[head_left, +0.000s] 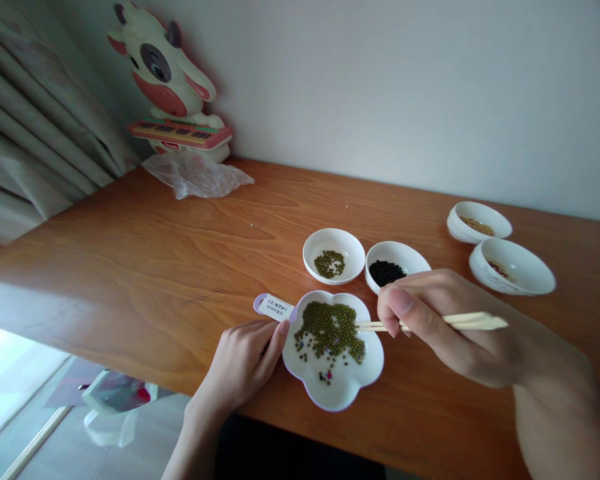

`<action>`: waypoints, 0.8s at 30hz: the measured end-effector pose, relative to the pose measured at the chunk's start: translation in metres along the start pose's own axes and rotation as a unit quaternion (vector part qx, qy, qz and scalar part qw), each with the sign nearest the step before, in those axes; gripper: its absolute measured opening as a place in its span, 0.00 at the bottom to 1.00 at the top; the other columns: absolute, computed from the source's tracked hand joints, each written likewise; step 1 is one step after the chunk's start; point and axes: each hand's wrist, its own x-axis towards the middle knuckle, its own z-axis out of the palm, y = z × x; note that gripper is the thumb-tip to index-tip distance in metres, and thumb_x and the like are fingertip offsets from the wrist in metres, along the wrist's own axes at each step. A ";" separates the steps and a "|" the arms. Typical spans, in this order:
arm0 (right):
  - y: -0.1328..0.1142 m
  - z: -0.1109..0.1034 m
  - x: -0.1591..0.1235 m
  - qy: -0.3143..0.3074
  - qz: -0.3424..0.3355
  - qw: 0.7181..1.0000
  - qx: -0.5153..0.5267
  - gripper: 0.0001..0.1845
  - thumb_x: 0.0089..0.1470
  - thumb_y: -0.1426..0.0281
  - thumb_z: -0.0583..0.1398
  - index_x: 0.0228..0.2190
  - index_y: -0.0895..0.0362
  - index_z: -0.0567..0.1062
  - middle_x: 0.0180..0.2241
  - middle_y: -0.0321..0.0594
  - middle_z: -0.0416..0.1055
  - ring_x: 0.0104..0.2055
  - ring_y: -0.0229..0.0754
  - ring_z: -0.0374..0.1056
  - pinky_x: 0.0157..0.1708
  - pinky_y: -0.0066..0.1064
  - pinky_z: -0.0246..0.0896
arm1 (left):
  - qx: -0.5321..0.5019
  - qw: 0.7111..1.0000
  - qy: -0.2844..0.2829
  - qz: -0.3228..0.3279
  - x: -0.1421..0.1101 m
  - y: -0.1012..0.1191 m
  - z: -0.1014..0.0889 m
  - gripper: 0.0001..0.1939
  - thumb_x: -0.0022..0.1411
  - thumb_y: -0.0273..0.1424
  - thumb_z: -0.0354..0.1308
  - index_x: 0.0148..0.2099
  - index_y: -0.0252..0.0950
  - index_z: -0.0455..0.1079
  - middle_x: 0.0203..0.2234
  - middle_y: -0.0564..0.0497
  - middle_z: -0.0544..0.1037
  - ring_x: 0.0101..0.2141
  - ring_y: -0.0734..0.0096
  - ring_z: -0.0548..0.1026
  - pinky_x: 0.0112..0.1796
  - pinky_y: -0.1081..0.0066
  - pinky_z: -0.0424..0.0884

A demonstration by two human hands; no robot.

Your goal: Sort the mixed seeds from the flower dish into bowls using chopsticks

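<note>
Head view: bean sorting mid-pick, chopsticks (430,323) reaching into the flower dish (340,387).
Right hand (445,327) fingers grasp the chopsticks, tips over the green beans (330,330); left hand (245,360) fingers rest loosely on the dish rim. I'd guess pinching one bean is next. The dish sits close to the surface's near edge; open room far left.

Flower-shaped dish (353,387) before two small bowls (333,255), chopsticks (460,322) over it.

Single head-worn view, angled forward and down, close over the wooden table (145,267) toward the wall.
</note>
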 end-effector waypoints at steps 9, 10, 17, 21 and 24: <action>0.006 0.002 0.005 0.030 -0.026 0.999 0.021 0.30 0.73 0.52 0.44 0.28 0.55 0.70 0.24 0.36 0.66 0.26 0.37 0.60 0.29 0.34 0.53 | -0.009 1.000 -0.009 0.011 0.000 0.002 -0.001 0.21 0.78 0.35 0.44 0.30 0.37 0.61 0.25 0.50 0.75 0.26 0.71 0.72 0.35 0.71 0.65; 0.006 0.003 0.006 0.036 -0.033 0.999 0.023 0.30 0.74 0.52 0.44 0.29 0.55 0.71 0.25 0.36 0.67 0.27 0.38 0.61 0.29 0.34 0.54 | -0.009 1.000 -0.007 0.013 0.000 0.002 -0.002 0.21 0.78 0.35 0.44 0.30 0.37 0.62 0.25 0.50 0.75 0.26 0.71 0.72 0.34 0.71 0.65; -0.001 0.014 0.014 0.017 -0.065 0.997 0.041 0.29 0.74 0.54 0.43 0.29 0.55 0.69 0.25 0.34 0.65 0.26 0.36 0.58 0.30 0.34 0.52 | -0.004 1.000 -0.003 0.011 0.001 0.004 -0.003 0.21 0.78 0.35 0.44 0.30 0.38 0.62 0.25 0.51 0.75 0.26 0.71 0.72 0.34 0.71 0.65; -0.002 0.015 0.016 0.018 -0.068 0.997 0.035 0.28 0.74 0.55 0.44 0.28 0.55 0.70 0.24 0.34 0.66 0.27 0.36 0.59 0.31 0.34 0.51 | -0.003 1.000 0.002 0.007 0.002 0.005 -0.003 0.21 0.78 0.34 0.45 0.29 0.37 0.63 0.24 0.51 0.75 0.26 0.72 0.72 0.33 0.73 0.64; 0.001 0.016 0.016 0.022 -0.061 0.997 0.033 0.29 0.74 0.55 0.44 0.29 0.56 0.72 0.25 0.34 0.68 0.27 0.36 0.61 0.31 0.34 0.52 | -0.005 1.000 -0.001 0.010 0.002 0.005 -0.004 0.21 0.78 0.34 0.45 0.29 0.37 0.63 0.24 0.52 0.74 0.25 0.73 0.71 0.32 0.73 0.63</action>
